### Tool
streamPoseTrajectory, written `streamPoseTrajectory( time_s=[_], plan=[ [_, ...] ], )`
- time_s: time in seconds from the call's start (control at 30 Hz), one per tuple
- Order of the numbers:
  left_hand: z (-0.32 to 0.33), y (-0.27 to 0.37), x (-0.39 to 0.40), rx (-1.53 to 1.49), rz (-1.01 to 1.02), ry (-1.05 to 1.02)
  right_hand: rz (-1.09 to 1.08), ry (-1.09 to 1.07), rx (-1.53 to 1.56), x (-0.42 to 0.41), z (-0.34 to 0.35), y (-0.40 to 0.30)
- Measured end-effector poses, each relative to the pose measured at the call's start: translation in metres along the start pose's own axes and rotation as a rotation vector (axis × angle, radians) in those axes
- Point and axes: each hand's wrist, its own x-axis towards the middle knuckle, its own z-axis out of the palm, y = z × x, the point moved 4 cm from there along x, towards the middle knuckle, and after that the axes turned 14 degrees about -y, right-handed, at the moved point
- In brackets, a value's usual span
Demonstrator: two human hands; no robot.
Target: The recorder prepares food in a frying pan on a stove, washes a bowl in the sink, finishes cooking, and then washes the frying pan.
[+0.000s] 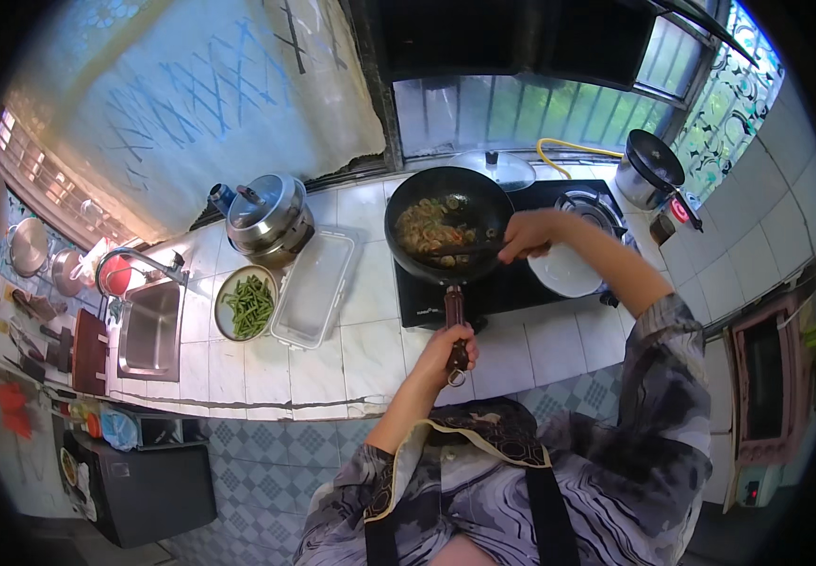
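My left hand (443, 355) is wrapped around the brown handle (454, 311) of a dark wok (482, 191), which sits over the left side of a black gas cooktop (514, 293). Chopped, browned food with green and red bits (432, 226) lies mostly in the wok's left half. Above the wok's right rim, my right hand (526, 235) grips a dark spatula (468, 249); its far end is down among the food. A white plate (569, 272) lies on the cooktop just below my right forearm, partly hidden by it.
Left of the cooktop are a clear plastic container (317, 283), a plate of cut green beans (249, 308) and a steel pot with a lid (266, 205). A sink (150, 336) lies farther left. Behind the wok rests a glass lid (514, 172); a saucepan (644, 177) stands at the right corner.
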Motion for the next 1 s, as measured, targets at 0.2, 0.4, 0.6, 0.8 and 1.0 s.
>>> streamPoseTrajectory(
  time_s=[0.2,0.4,0.6,0.8,1.0],
  plan=[
    [-0.004,-0.002,0.000,-0.041,0.008,-0.006,-0.253,0.213,0.602,0.035,0.026,-0.001],
    [-0.001,0.002,-0.003,-0.028,-0.014,0.012,-0.376,0.036,1.064,0.011,0.019,0.017],
    [-0.003,0.001,0.001,-0.010,-0.034,0.015,-0.606,-0.091,1.378,0.063,0.016,0.012],
    [-0.004,0.001,-0.002,-0.055,-0.015,0.006,-0.426,-0.041,1.312,0.069,0.052,0.033],
    [-0.006,0.002,-0.003,-0.037,-0.009,0.001,-0.387,0.079,1.465,0.065,0.111,0.060]
  ],
)
